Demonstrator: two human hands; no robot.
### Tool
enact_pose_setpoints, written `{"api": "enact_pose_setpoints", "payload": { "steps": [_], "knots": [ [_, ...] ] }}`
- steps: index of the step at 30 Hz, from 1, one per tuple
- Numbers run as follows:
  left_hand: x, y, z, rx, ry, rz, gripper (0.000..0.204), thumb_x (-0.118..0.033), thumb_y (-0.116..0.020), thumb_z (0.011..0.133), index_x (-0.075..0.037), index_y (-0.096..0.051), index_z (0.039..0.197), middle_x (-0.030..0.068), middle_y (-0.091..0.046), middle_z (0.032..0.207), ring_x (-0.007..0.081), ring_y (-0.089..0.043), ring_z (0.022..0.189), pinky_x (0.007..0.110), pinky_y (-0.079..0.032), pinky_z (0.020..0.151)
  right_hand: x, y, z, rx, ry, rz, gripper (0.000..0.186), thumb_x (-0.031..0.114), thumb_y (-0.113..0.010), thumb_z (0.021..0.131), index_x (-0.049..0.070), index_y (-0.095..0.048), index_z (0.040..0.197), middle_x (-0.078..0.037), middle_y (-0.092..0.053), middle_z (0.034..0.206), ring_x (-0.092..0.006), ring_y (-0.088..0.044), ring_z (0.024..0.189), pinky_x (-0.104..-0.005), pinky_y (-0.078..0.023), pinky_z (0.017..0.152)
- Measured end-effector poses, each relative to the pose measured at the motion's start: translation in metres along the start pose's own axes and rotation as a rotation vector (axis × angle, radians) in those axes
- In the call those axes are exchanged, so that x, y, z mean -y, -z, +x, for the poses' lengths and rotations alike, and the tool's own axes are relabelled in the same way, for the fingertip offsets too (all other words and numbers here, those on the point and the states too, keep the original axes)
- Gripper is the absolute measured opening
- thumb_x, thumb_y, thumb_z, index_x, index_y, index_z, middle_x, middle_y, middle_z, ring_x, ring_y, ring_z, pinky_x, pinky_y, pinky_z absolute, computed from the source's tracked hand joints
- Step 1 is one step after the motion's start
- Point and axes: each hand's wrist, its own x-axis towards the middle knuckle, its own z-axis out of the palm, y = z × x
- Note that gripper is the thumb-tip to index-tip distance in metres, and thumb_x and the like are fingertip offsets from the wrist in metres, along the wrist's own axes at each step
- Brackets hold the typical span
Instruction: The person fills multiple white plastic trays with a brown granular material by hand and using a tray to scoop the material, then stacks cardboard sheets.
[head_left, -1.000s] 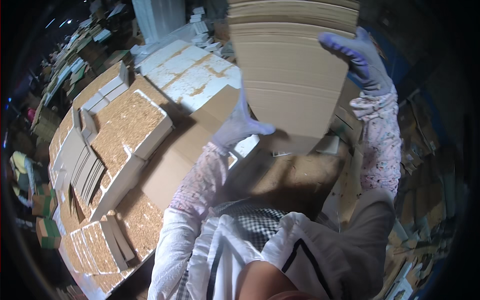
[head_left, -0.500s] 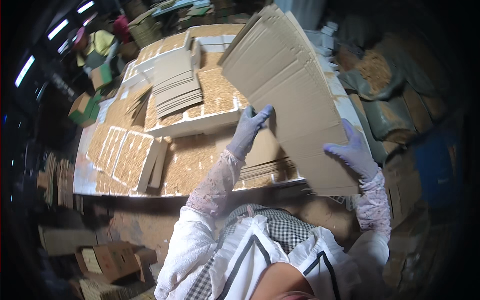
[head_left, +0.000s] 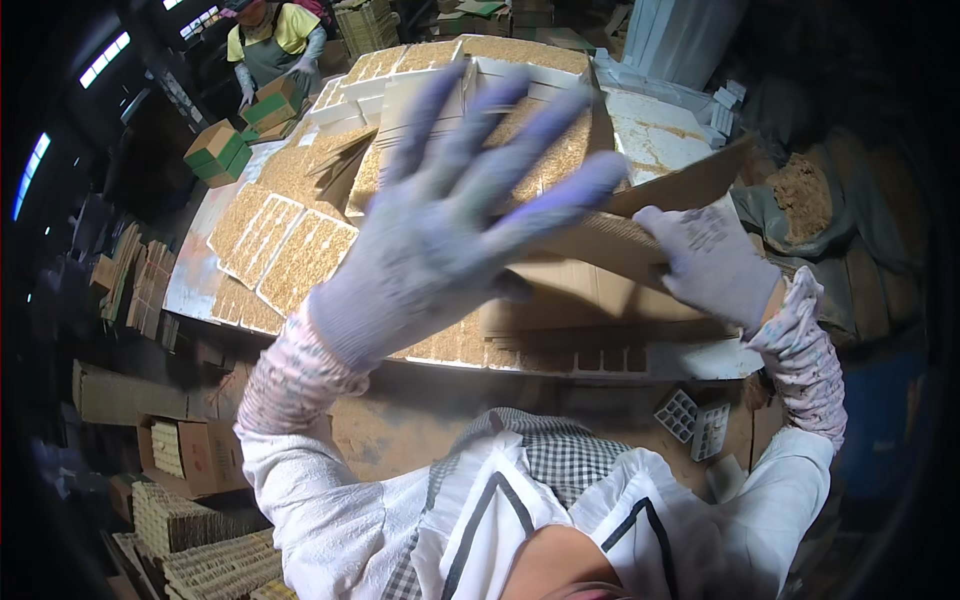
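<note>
My left hand (head_left: 430, 220), in a pale purple-grey glove, is raised over the worktable with its fingers spread and nothing in it. Its fingers hide part of the cardboard and trays behind. My right hand (head_left: 705, 260), gloved alike, is closed on the edge of a brown cardboard sheet (head_left: 600, 240) near the table's right side. A flap of it (head_left: 700, 180) stands up beyond that hand. Under it lies more flat cardboard (head_left: 560, 295) along the table's near edge. White trays (head_left: 255, 240) filled with tan, grainy material cover the left of the table.
Across the table's far left, a co-worker (head_left: 280, 45) in a yellow top handles a green and brown box (head_left: 272, 105); another such box (head_left: 217, 153) sits nearby. Small white compartment trays (head_left: 677, 415) lie below the near edge. Cartons (head_left: 195, 455) and bundled stacks (head_left: 190, 520) stand lower left.
The upright cardboard has been lowered toward the near right of the table. My left hand has let go of it and risen with fingers spread; my right hand still grips the cardboard.
</note>
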Motion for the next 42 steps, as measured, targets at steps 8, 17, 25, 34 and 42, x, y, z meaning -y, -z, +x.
{"api": "enact_pose_setpoints", "payload": {
  "steps": [8, 17, 25, 34, 42],
  "knots": [
    [0.017, -0.039, -0.013, 0.425, -0.107, -0.209, 0.099, -0.03, -0.085, 0.055, -0.01, -0.037, 0.14, 0.0187, -0.028, 0.15, 0.0394, -0.02, 0.141, 0.055, -0.013, 0.116, 0.035, 0.037, -0.01, 0.049, 0.177, 0.233, 0.049, 0.016, -0.071, 0.072, 0.008, -0.053, 0.117, -0.012, -0.065, 0.095, -0.0327, -0.064, 0.087, -0.0417, -0.048, 0.072],
    [-0.036, -0.025, -0.04, 0.314, -0.174, -0.62, 0.107, -0.045, -0.081, 0.054, -0.011, -0.033, 0.143, 0.0146, -0.031, 0.149, 0.0382, -0.021, 0.14, 0.06, -0.011, 0.114, 0.029, 0.035, 0.004, 0.249, 0.641, 0.25, 0.057, 0.021, -0.068, 0.07, 0.011, -0.052, 0.123, -0.008, -0.063, 0.087, -0.0278, -0.065, 0.078, -0.0386, -0.049, 0.068],
    [-0.029, -0.026, -0.088, 0.559, 0.098, -0.538, 0.068, -0.044, -0.077, 0.066, -0.006, -0.055, 0.117, 0.0173, -0.057, 0.119, 0.0369, -0.045, 0.125, 0.054, -0.027, 0.108, 0.032, 0.012, 0.015, 0.395, 0.556, 0.496, 0.044, 0.024, -0.067, 0.071, 0.006, -0.057, 0.11, -0.017, -0.064, 0.08, -0.0353, -0.063, 0.075, -0.0414, -0.05, 0.068],
    [-0.067, -0.08, -0.165, 0.926, 0.709, -1.067, 0.045, -0.033, -0.073, 0.072, -0.006, -0.063, 0.106, 0.0155, -0.067, 0.094, 0.0315, -0.064, 0.091, 0.038, -0.049, 0.081, 0.013, -0.126, 0.016, 0.963, 0.197, 0.908, 0.051, 0.035, -0.083, 0.065, 0.004, -0.067, 0.102, -0.008, -0.071, 0.086, -0.0164, -0.067, 0.075, -0.0294, -0.051, 0.068],
    [-0.066, -0.03, -0.3, 0.858, 1.547, -1.467, 0.073, -0.015, -0.08, 0.066, -0.001, -0.051, 0.131, 0.0112, -0.065, 0.116, 0.0208, -0.063, 0.1, 0.034, -0.05, 0.086, -0.025, -0.263, -0.118, 0.983, -0.411, 1.251, 0.054, 0.032, -0.082, 0.067, 0.004, -0.065, 0.11, -0.009, -0.068, 0.103, -0.0218, -0.063, 0.096, -0.0352, -0.047, 0.09]
  ]
}}
